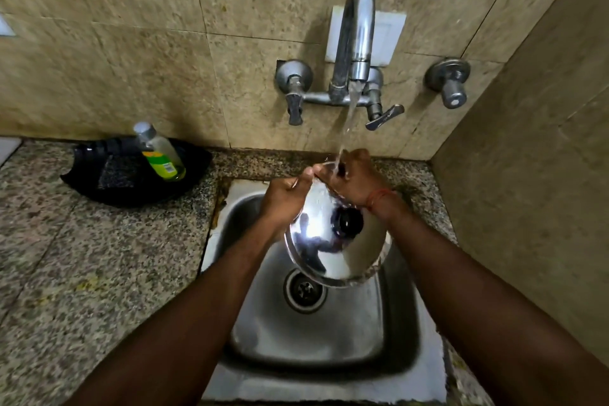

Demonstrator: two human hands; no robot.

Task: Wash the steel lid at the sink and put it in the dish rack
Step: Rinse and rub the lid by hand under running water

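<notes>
A round steel lid [333, 250] with a black knob [347, 222] is held tilted over the steel sink [316, 336], its top face towards me. My left hand [283, 199] grips the lid's upper left rim. My right hand [354, 176] holds the upper right rim under the running water. The stream from the tap [357, 30] falls onto the fingers of my right hand and the lid's top edge. A red thread circles my right wrist.
A black tray [99, 175] with a green dish soap bottle [161, 153] sits on the granite counter at the left. Tap valves [295, 89] stick out of the tiled wall. A side wall stands close on the right. The drain [304, 290] lies below the lid.
</notes>
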